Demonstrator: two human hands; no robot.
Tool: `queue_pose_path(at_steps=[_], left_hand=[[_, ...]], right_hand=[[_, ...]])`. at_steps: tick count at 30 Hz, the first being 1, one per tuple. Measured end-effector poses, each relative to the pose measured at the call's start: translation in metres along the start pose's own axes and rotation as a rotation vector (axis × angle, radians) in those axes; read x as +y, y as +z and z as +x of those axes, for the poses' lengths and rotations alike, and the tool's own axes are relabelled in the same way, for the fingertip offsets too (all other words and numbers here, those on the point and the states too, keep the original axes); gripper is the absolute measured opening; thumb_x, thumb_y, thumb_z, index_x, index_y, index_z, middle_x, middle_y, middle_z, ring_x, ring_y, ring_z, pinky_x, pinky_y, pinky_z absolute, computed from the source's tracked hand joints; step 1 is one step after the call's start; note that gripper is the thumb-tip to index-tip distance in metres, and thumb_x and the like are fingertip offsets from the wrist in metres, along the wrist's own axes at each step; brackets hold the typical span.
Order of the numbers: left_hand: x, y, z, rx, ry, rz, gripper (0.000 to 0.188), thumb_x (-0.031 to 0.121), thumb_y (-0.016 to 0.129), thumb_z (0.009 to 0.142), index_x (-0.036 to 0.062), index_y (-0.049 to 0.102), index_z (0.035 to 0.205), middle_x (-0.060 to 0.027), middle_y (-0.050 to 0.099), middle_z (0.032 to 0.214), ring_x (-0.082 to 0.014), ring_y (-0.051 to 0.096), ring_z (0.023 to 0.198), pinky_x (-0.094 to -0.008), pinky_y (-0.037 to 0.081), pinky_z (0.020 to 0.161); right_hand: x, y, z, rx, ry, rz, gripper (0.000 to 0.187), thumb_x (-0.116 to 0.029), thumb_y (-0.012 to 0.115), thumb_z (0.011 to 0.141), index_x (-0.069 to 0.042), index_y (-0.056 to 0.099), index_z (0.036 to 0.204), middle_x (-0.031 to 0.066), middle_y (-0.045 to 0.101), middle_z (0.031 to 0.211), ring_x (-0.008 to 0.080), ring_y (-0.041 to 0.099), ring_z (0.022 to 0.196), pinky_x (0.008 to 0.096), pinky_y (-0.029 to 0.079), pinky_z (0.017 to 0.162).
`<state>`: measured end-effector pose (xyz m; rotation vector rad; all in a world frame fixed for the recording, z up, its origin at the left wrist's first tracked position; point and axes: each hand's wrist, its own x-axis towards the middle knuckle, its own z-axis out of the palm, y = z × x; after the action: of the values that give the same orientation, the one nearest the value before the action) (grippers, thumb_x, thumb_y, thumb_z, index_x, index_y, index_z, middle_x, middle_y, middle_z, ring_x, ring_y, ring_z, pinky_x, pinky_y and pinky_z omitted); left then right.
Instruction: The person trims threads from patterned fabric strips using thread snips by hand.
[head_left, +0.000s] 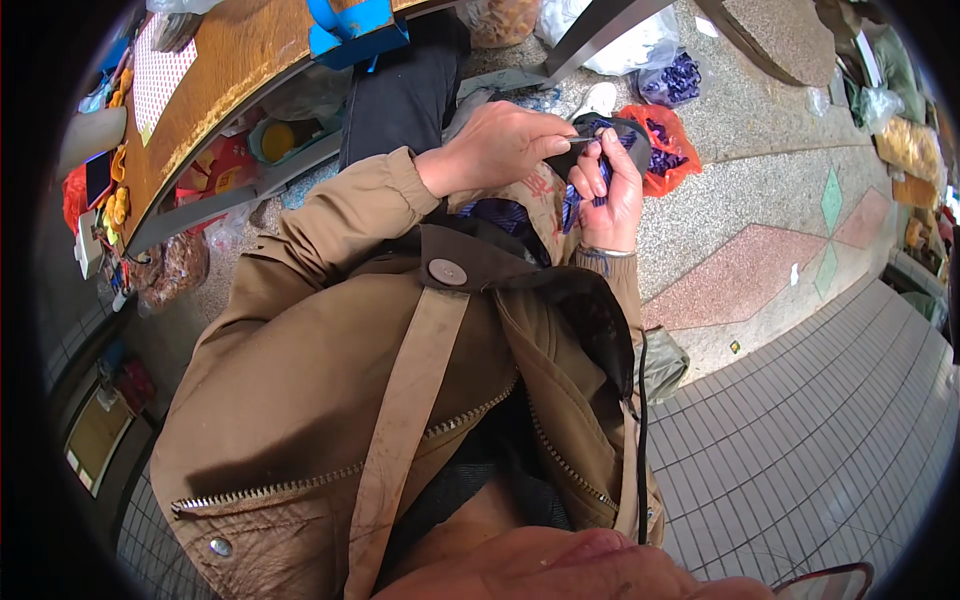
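At the left, the wooden counter [235, 60] ends in a worn edge, apart from both hands. The left hand [505, 145] pinches a thin, metal-looking tool [579, 140] between thumb and finger; its tip reaches the right hand [612, 185]. This one is curled, grasping a purple striped cloth [571, 208]. Beyond the red bag [682, 176], the speckled floor [745, 125] spreads wide.
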<state>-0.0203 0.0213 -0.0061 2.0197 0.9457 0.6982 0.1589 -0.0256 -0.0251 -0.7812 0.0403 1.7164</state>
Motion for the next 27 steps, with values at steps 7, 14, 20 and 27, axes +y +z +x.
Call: queue_pose_path(at_steps=[7, 14, 20, 27], left_hand=[[0.0, 0.0, -0.001, 0.012, -0.023, 0.064, 0.019, 0.019, 0.061, 0.086, 0.0062, 0.067, 0.099, -0.015, 0.068, 0.085, -0.0323, 0.065, 0.078, -0.0372, 0.051, 0.066], [-0.001, 0.001, -0.003, -0.059, -0.074, 0.143, 0.02, 0.024, 0.06, 0.087, 0.0089, 0.068, 0.098, -0.0147, 0.067, 0.083, -0.033, 0.064, 0.077, -0.0396, 0.05, 0.064], [-0.001, 0.002, -0.002, -0.073, -0.086, 0.154, 0.019, 0.024, 0.06, 0.087, 0.0098, 0.068, 0.097, -0.014, 0.067, 0.081, -0.0333, 0.064, 0.076, -0.0399, 0.05, 0.063], [-0.003, 0.003, -0.002, -0.05, -0.071, 0.151, 0.018, 0.023, 0.06, 0.087, 0.0097, 0.069, 0.095, -0.0138, 0.066, 0.08, -0.0335, 0.064, 0.074, -0.0401, 0.05, 0.062]], right_hand=[[0.0, -0.001, 0.002, 0.062, -0.072, -0.014, 0.016, -0.016, 0.056, 0.094, -0.002, 0.057, 0.086, 0.0057, 0.058, 0.074, 0.0066, 0.033, 0.039, 0.0217, 0.026, 0.036], [0.004, 0.008, -0.001, 0.085, -0.124, -0.104, 0.023, -0.016, 0.055, 0.095, 0.0, 0.057, 0.079, 0.0021, 0.048, 0.058, 0.0068, 0.031, 0.037, 0.0224, 0.025, 0.036], [0.005, 0.01, -0.002, 0.089, -0.137, -0.13, 0.023, -0.016, 0.055, 0.095, 0.0, 0.057, 0.079, 0.0014, 0.047, 0.056, 0.0066, 0.031, 0.037, 0.0225, 0.025, 0.036], [0.007, 0.01, -0.001, 0.092, -0.132, -0.133, 0.021, -0.016, 0.056, 0.095, -0.001, 0.057, 0.079, 0.0022, 0.051, 0.061, 0.0064, 0.032, 0.037, 0.0226, 0.025, 0.036]])
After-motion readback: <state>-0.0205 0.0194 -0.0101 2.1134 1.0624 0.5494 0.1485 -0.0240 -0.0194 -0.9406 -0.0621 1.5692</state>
